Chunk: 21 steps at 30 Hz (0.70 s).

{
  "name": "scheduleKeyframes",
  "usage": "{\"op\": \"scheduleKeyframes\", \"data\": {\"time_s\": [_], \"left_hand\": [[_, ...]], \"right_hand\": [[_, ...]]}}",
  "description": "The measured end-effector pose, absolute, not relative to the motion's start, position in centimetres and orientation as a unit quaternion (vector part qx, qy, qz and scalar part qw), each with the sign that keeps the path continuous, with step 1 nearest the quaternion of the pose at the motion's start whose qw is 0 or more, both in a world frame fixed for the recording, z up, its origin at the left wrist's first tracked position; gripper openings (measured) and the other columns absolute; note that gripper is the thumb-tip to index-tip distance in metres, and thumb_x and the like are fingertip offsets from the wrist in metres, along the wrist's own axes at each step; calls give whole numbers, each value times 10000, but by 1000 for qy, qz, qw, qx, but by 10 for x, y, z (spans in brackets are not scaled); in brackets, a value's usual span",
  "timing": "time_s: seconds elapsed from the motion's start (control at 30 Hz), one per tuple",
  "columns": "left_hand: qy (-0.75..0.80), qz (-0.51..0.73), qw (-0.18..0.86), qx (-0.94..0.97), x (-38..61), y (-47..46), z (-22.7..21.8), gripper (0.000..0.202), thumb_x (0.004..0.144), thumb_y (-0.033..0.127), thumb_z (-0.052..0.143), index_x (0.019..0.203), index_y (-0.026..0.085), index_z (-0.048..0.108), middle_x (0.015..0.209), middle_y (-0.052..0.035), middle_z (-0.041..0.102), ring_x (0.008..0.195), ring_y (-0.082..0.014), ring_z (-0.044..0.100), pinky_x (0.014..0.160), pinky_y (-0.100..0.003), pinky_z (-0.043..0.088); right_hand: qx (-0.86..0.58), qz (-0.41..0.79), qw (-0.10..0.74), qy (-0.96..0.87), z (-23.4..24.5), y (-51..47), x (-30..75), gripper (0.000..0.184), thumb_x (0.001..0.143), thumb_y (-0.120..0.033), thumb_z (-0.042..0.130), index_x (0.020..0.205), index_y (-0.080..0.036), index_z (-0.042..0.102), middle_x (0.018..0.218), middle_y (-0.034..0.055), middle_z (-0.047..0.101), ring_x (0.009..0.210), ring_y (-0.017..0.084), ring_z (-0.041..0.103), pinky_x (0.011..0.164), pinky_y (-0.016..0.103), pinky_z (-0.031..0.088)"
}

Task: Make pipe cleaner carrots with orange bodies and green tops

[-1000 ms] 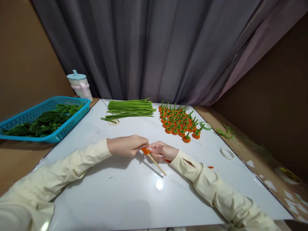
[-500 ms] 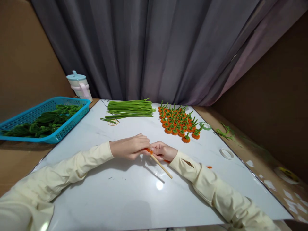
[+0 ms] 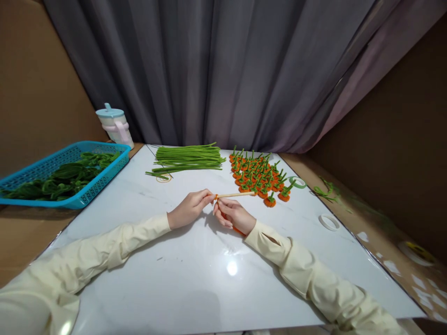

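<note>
My left hand (image 3: 190, 208) pinches the left end of a thin wooden stick (image 3: 236, 194), which lies level and points right. An orange pipe cleaner (image 3: 217, 197) starts at that same end of the stick. My right hand (image 3: 232, 215) is closed just below the stick, pinching the orange pipe cleaner, and a bit of orange shows under its wrist. Both hands hover over the white table (image 3: 195, 274). Just beyond the stick's tip stand many small orange pumpkins with green stems (image 3: 258, 178).
A bundle of straight green pipe cleaners (image 3: 188, 158) lies at the back. A blue basket (image 3: 59, 174) of green shaped pieces sits at the left, with a lidded cup (image 3: 115, 124) behind it. Tape rings (image 3: 329, 222) and green scraps (image 3: 326, 190) lie at the right.
The stick swung from pointing down-right toward me to lying level and pointing right. Both hands shifted slightly away from me, and the orange coil seen earlier is now mostly gone from the stick.
</note>
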<state>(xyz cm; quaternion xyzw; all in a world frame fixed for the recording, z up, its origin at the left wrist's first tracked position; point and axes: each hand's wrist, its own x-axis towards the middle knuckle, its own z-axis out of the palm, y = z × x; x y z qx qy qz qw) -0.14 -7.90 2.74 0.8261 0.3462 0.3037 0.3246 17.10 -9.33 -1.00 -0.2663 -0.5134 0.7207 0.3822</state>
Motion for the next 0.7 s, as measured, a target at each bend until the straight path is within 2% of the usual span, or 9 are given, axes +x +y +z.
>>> {"op": "scheduleKeyframes", "data": {"time_s": [0.17, 0.3, 0.37, 0.5, 0.7], "left_hand": [[348, 330, 275, 833, 0, -77, 8, 256, 924, 281, 310, 817, 159, 507, 734, -2, 562, 675, -121, 519, 666, -228, 411], [294, 344, 141, 880, -2, -74, -6, 206, 915, 194, 316, 1018, 145, 488, 879, -70, 581, 815, -164, 538, 754, -282, 428], [261, 321, 64, 908, -4, -72, -9, 242, 900, 142, 311, 1065, 130, 487, 846, -81, 570, 801, -181, 517, 755, -303, 427], [239, 272, -45, 931, -8, -67, -12, 260, 859, 88, 329, 1014, 97, 538, 733, -74, 527, 710, -192, 461, 691, -303, 417], [221, 272, -80, 933, -10, -57, -17, 253, 849, 89, 341, 996, 107, 546, 704, -59, 510, 682, -184, 437, 662, -286, 399]], "right_hand": [[-298, 702, 385, -519, -11, -95, 168, 336, 802, -440, 541, 712, -117, 537, 445, -34, 552, 263, 19, 286, 275, 158, 176], [-300, 711, 365, -520, -13, -96, 167, 338, 798, -446, 541, 703, -122, 529, 411, -37, 546, 239, 25, 276, 253, 150, 147], [-298, 717, 354, -521, -14, -97, 167, 345, 797, -451, 538, 696, -122, 528, 401, -35, 543, 232, 26, 273, 246, 149, 141], [-290, 732, 337, -516, -14, -96, 169, 340, 791, -443, 549, 688, -119, 528, 391, -34, 538, 223, 25, 261, 237, 147, 147], [-291, 754, 321, -493, -12, -91, 170, 316, 793, -414, 544, 770, -99, 551, 440, -1, 591, 226, 49, 338, 230, 158, 206]]}}
